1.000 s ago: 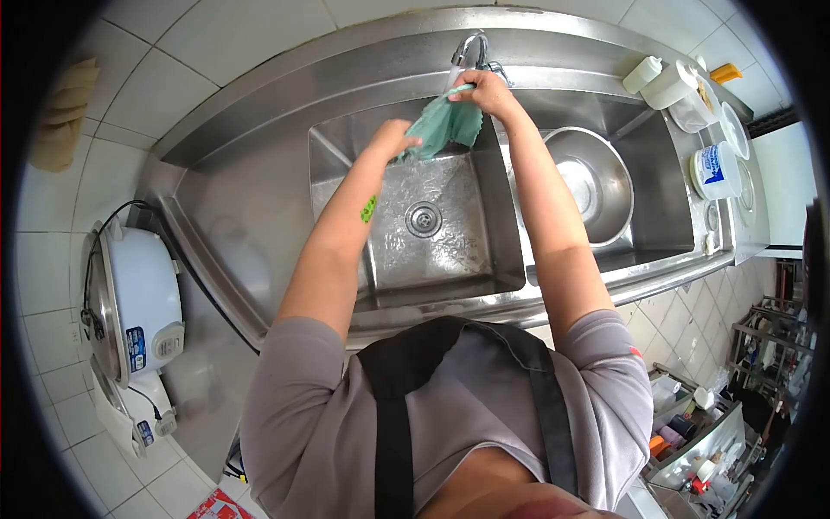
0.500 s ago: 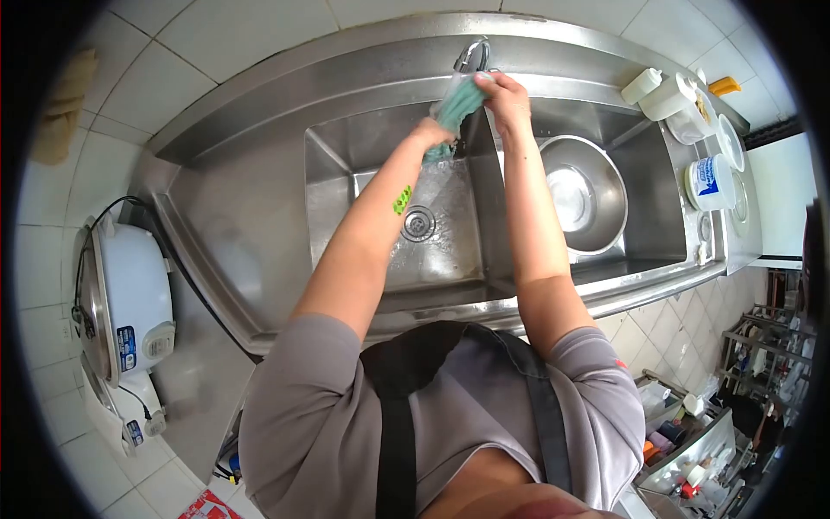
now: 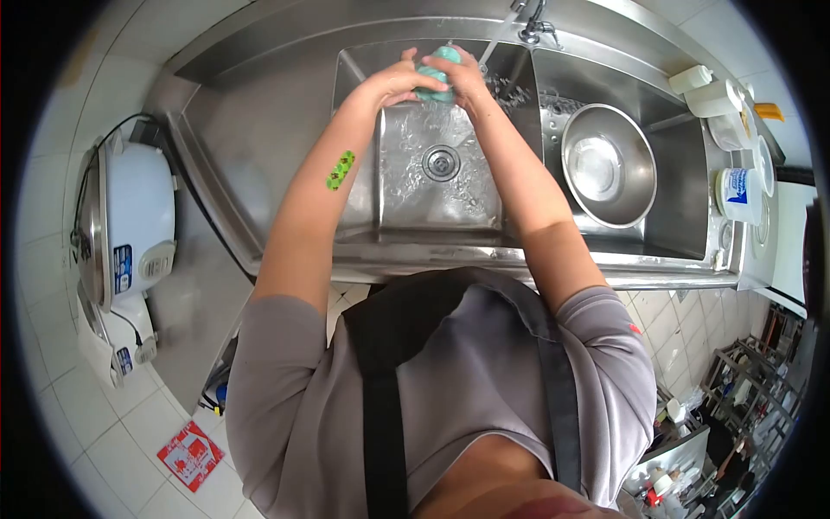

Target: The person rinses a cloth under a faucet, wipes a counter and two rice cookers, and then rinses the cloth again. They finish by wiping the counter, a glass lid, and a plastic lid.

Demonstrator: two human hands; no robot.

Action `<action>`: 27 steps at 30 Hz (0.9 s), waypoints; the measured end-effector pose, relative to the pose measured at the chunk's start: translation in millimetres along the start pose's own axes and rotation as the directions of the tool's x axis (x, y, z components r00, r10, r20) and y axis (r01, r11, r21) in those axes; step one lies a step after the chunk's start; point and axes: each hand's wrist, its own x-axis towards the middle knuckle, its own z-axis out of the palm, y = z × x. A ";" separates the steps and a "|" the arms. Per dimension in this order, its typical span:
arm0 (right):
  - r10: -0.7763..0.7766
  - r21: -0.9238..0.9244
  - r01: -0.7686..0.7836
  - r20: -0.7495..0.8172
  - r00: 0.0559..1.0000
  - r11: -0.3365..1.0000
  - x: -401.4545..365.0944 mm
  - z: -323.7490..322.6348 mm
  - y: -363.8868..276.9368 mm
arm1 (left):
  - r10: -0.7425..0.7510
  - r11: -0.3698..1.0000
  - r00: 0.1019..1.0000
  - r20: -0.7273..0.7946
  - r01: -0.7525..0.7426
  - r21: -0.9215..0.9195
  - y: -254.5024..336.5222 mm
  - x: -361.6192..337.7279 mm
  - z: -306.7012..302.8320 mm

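A green cloth (image 3: 438, 73) is bunched into a wad over the back of the left sink basin (image 3: 350, 73). My left hand (image 3: 396, 80) grips it from the left, and my right hand (image 3: 465, 78) is closed round its other side. Fingers cover part of the cloth. From the faucet (image 3: 538, 33) a stream of water (image 3: 500, 39) falls just right of my right hand. Water splashes over the basin floor around the drain (image 3: 442, 163).
A large steel bowl (image 3: 609, 164) sits in the right basin. White bottles and tubs, including a tub with a blue label (image 3: 737, 186), line the right counter. A rice cooker (image 3: 138, 221) stands at the left, and a red-and-white sheet (image 3: 192, 456) lies low on the left.
The cloth has gone from hanging stretched under the faucet to a compact wad between both hands. My hands have moved left of the water stream, which now falls freely. The view has shifted.
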 end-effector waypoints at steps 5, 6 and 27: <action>0.091 -0.335 0.118 0.546 0.833 0.935 -24.5 40.9 -22.5 | 0.067 0.824 0.877 0.476 0.220 -0.522 -21.3 -47.3 -11.8; 0.049 -0.118 0.028 0.603 0.796 0.993 -33.5 48.9 -29.1 | 0.066 0.823 0.880 0.471 0.219 -0.524 -25.1 -55.9 -11.9; 0.523 -0.762 -0.315 0.037 0.851 0.566 -62.2 66.0 117.8 | -0.250 0.840 0.902 -0.353 0.384 0.385 -154.7 -96.0 63.8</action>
